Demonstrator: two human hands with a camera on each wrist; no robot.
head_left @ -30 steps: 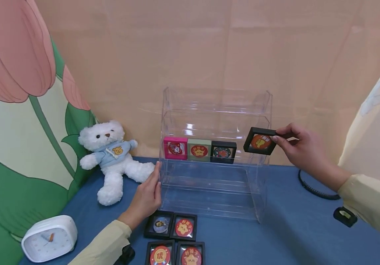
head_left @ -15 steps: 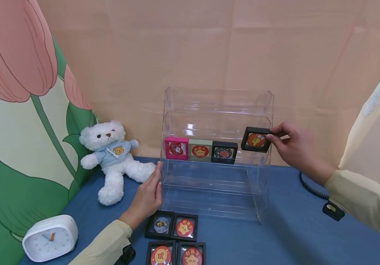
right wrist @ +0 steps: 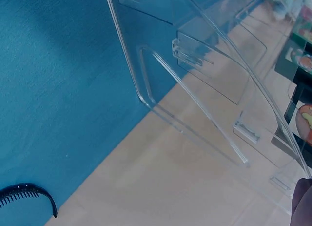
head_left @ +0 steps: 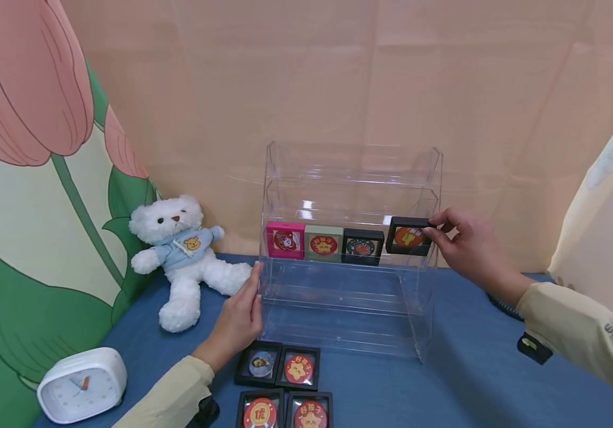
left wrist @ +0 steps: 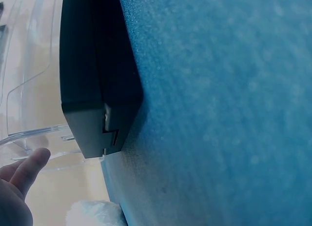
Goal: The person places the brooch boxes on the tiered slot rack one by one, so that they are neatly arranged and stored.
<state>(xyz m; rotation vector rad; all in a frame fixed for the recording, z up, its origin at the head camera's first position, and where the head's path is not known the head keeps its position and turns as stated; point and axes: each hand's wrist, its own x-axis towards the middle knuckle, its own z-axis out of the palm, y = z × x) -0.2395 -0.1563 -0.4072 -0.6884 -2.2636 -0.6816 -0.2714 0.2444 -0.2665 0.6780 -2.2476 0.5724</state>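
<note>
My right hand [head_left: 469, 246] pinches the upper right corner of a black-framed badge case [head_left: 408, 236] with a round red badge inside. The case stands at the right end of a shelf of the clear acrylic rack [head_left: 338, 284]. To its left on that shelf are a pink case [head_left: 285, 241], a pale green case [head_left: 323, 242] and a black case [head_left: 362, 246], with a small gap before the held one. My left hand [head_left: 236, 321], fingers extended, rests against the rack's left side. In the right wrist view only a fingertip shows beside the rack's side panel [right wrist: 195, 101].
Several black badge cases [head_left: 261, 364] lie on the blue cloth in front of the rack; one black case [left wrist: 97, 89] fills the left wrist view. A white teddy bear [head_left: 183, 261] and a white clock [head_left: 82, 386] are at left. A black toothed headband [right wrist: 29, 191] lies at right.
My right hand has moved left and then down, bringing the badge case from above the rack's right edge onto the shelf. My left hand keeps its place.
</note>
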